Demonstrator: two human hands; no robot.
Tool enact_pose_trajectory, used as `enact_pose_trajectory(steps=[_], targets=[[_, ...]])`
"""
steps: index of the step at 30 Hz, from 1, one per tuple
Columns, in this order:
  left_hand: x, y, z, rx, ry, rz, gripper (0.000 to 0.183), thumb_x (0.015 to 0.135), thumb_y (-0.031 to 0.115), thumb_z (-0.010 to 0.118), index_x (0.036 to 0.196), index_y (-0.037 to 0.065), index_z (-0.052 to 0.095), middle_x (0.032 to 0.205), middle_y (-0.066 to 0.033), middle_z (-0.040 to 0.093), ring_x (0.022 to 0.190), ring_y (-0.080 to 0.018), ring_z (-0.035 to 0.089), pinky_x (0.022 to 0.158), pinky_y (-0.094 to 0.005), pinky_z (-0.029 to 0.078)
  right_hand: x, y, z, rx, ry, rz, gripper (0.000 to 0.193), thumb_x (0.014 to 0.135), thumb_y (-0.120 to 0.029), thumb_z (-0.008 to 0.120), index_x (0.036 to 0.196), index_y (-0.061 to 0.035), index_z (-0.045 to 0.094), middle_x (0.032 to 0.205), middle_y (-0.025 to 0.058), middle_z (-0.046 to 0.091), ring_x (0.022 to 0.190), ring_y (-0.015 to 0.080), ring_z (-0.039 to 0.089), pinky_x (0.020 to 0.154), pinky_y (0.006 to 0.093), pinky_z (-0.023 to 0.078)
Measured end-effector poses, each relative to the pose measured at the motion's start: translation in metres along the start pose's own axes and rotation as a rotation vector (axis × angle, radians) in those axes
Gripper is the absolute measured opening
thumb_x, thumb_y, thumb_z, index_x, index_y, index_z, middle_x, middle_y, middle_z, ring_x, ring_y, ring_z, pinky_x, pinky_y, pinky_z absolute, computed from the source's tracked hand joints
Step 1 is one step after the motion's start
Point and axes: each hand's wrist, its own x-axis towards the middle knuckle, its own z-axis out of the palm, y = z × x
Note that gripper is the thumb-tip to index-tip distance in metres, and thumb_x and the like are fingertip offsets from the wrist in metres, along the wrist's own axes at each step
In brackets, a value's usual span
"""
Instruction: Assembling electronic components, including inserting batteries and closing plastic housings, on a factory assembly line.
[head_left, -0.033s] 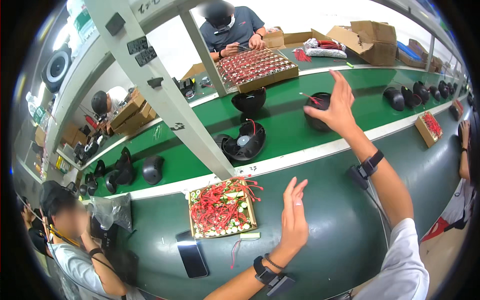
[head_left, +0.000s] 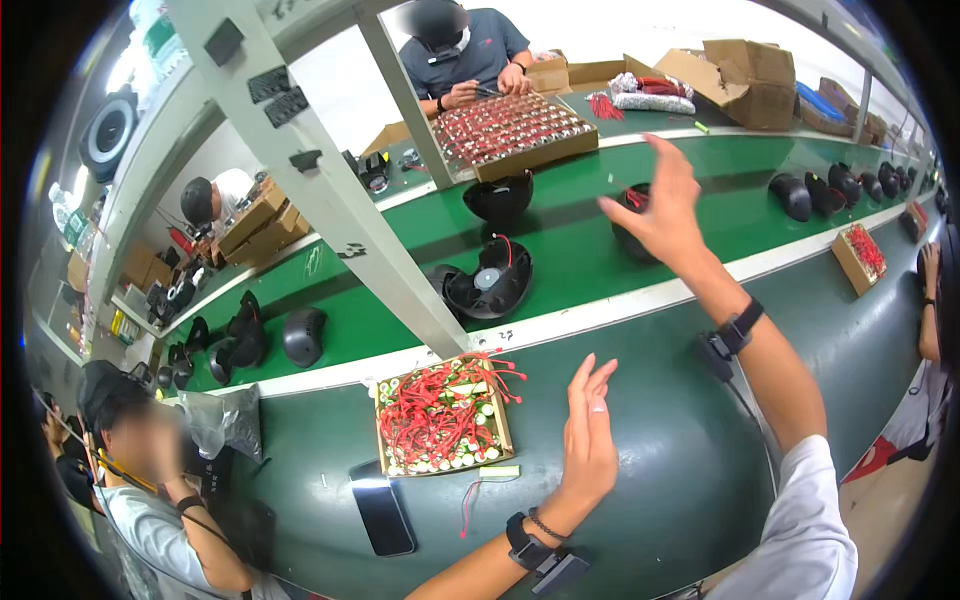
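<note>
My right hand is raised over the green conveyor belt, thumb and fingers spread, holding nothing. Partly hidden behind it is a rounded black shell with a red wire; whether the hand touches it I cannot tell. Over the bench hovers my left hand, its fingers stretched out with nothing in them. To its left lies a shallow cardboard box full of green-wrapped cylindrical batteries with red leads. One loose battery with wires lies just in front of that box.
A phone and a clear plastic bag lie on the bench. A grey post rises beside the belt. More black shells stand along it. Across the belt, a co-worker works over a tray; another person sits at left.
My right hand has shifted slightly up and to the left, its thumb rising beside the black shell. My left hand has hardly moved.
</note>
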Motion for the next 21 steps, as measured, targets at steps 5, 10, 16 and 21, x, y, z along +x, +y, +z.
enact_pose_trajectory(steps=[5, 10, 16, 21], targets=[[0.001, 0.006, -0.007, 0.011, 0.007, 0.015, 0.056, 0.118, 0.029, 0.024, 0.163, -0.005, 0.029, 0.155, -0.0261, 0.052, 0.148, -0.0347, 0.05, 0.127, -0.0472, 0.035, 0.021, -0.064, 0.106, 0.355, -0.439, -0.084, 0.066, 0.09, -0.019, 0.082, 0.147, -0.0087, 0.05, 0.153, 0.0303, 0.048, 0.128, 0.0498, 0.061, 0.108, 0.0538, 0.052], [0.001, -0.001, 0.005, -0.054, 0.002, -0.01, 0.054, 0.119, 0.028, 0.026, 0.163, -0.004, 0.029, 0.154, -0.0274, 0.053, 0.147, -0.0346, 0.05, 0.127, -0.0474, 0.036, 0.025, -0.049, 0.162, 0.489, -0.535, 0.238, 0.054, 0.088, -0.018, 0.084, 0.136, -0.0109, 0.061, 0.129, 0.0228, 0.07, 0.117, 0.0436, 0.069, 0.102, 0.0527, 0.055], [-0.002, -0.004, -0.001, -0.057, 0.031, 0.028, 0.048, 0.118, 0.02, 0.037, 0.16, -0.003, 0.03, 0.152, -0.0265, 0.054, 0.144, -0.0334, 0.053, 0.124, -0.0454, 0.04, 0.007, -0.054, 0.101, 0.554, -0.32, 0.348, 0.035, 0.085, -0.014, 0.087, 0.114, -0.0063, 0.069, 0.099, 0.0216, 0.077, 0.096, 0.0418, 0.075, 0.09, 0.0482, 0.059], [-0.003, -0.005, 0.002, -0.213, -0.04, 0.068, 0.063, 0.112, 0.006, 0.052, 0.164, 0.004, 0.017, 0.158, -0.0235, 0.043, 0.134, -0.0295, 0.06, 0.113, -0.0423, 0.051, -0.041, -0.026, -0.042, 0.864, -0.264, 0.323, 0.027, 0.095, -0.011, 0.083, 0.112, 0.0004, 0.065, 0.091, 0.0053, 0.074, 0.083, 0.0079, 0.071, 0.075, 0.027, 0.057]])
